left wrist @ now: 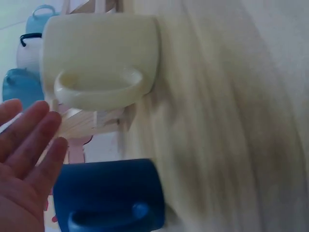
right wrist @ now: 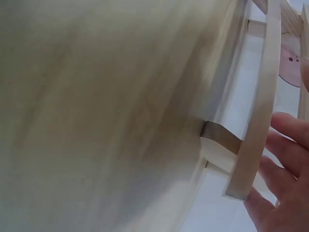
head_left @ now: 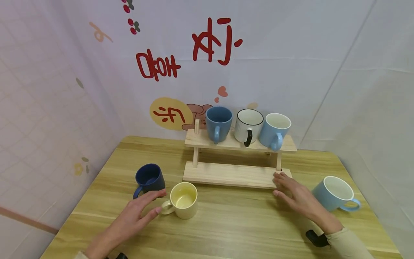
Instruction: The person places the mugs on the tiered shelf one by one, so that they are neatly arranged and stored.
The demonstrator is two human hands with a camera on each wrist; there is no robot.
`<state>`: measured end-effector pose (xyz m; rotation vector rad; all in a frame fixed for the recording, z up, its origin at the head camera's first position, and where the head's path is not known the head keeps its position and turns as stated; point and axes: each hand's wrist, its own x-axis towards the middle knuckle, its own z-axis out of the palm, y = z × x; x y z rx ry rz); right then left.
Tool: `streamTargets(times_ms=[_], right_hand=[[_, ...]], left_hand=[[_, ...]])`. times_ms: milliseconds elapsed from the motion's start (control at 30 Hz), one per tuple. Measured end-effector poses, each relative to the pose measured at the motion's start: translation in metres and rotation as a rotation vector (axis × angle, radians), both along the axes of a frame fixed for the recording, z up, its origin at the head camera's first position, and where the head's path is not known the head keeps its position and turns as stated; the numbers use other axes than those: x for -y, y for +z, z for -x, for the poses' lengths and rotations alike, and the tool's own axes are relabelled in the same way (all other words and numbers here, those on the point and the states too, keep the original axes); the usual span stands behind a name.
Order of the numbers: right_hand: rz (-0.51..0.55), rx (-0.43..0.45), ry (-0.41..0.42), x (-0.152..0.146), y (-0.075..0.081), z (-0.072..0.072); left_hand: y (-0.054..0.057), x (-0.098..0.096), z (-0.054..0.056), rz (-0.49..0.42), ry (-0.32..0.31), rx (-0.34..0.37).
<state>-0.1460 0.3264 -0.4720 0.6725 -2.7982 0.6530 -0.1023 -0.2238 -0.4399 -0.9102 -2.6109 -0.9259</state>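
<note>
My left hand [head_left: 137, 212] hovers beside the handle of a yellow mug [head_left: 187, 212], fingers extended and holding nothing. Behind those fingers stands a dark blue mug [head_left: 153, 183]. In the left wrist view the yellow mug [left wrist: 101, 43] and the dark blue mug [left wrist: 108, 188] both show their handles, with the left hand [left wrist: 24, 159] at the left edge. My right hand [head_left: 299, 198] touches the right end of the lower board of a wooden two-tier rack [head_left: 226, 174], its fingers loosely spread. The right wrist view shows the right hand [right wrist: 285, 179] against the board [right wrist: 256, 130].
On the rack's upper board stand a blue mug [head_left: 218, 126], a white mug [head_left: 244, 131] with black rim and handle, and a light blue mug [head_left: 270, 135]. Another light blue mug [head_left: 326, 196] is right of my right hand. A printed curtain [head_left: 275, 64] hangs behind the table.
</note>
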Motion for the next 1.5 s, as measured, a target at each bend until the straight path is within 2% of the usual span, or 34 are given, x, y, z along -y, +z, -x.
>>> streamTargets(times_ms=[100, 233, 367, 467, 700, 767, 833, 933, 1100, 1267, 1367, 1500], right_hand=[[-0.004, -0.009, 0.015, -0.002, -0.004, -0.001], [0.005, -0.028, 0.035, -0.002, -0.004, -0.001], [0.011, -0.026, 0.043, -0.002, -0.002, -0.001], [0.017, -0.016, 0.046, -0.004, -0.002, -0.002], [0.047, -0.025, 0.049, -0.009, -0.004, -0.005], [0.050, -0.029, 0.056, -0.009, -0.005, -0.005], [0.056, -0.029, 0.064, -0.007, -0.005, -0.004], [0.062, -0.023, 0.070, -0.006, -0.004, -0.003], [0.067, -0.006, 0.070, -0.008, -0.005, -0.004], [0.074, -0.009, 0.075, -0.009, -0.007, -0.004], [0.079, -0.022, 0.087, -0.009, -0.006, -0.003], [0.076, -0.033, 0.091, -0.008, -0.006, -0.002]], left_hand=[[-0.006, -0.004, 0.000, 0.028, 0.003, 0.046], [-0.010, -0.008, 0.003, 0.019, 0.003, 0.144], [-0.014, -0.007, 0.009, -0.031, -0.048, 0.247], [-0.017, -0.005, 0.016, -0.094, -0.126, 0.353], [-0.016, -0.005, 0.037, -0.207, -0.425, 0.675], [-0.015, -0.005, 0.040, -0.227, -0.472, 0.765], [-0.016, -0.005, 0.041, -0.248, -0.490, 0.817], [-0.022, -0.009, 0.038, -0.291, -0.495, 0.824], [-0.036, -0.021, 0.030, -0.385, -0.485, 0.757], [-0.047, -0.030, 0.022, -0.473, -0.455, 0.774], [-0.045, -0.034, 0.015, -0.504, -0.426, 0.787], [-0.037, -0.042, 0.008, -0.521, -0.369, 0.775]])
